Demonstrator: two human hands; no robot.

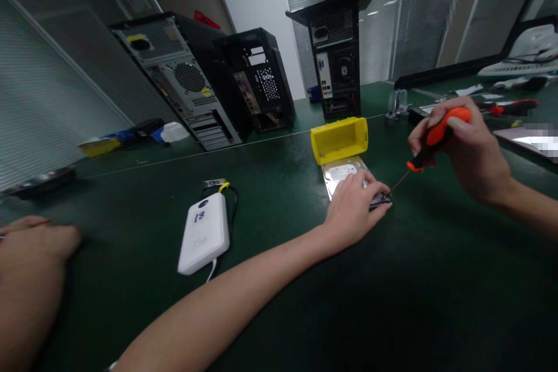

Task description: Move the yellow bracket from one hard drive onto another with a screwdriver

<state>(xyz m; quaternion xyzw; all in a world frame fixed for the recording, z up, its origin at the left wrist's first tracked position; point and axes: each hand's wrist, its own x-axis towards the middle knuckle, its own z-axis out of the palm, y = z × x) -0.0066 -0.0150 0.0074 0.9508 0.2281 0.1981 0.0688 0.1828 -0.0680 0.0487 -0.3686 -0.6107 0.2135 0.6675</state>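
Note:
My right hand is wrapped round the handle of an orange and black screwdriver. Its thin shaft slants down to the left, and the tip meets the end of a small dark metal-edged part. That part is held against the table by the fingers of my left hand, which cover much of it, so its kind does not show. Just behind my left hand lies a silver hard drive, partly hidden by the fingers. A yellow open bin stands right behind the drive.
Several black computer cases stand along the back. A white power bank marked 18, with cables, lies left of my forearm. Another person's hand rests at the far left. Red-handled pliers and other tools lie at the right.

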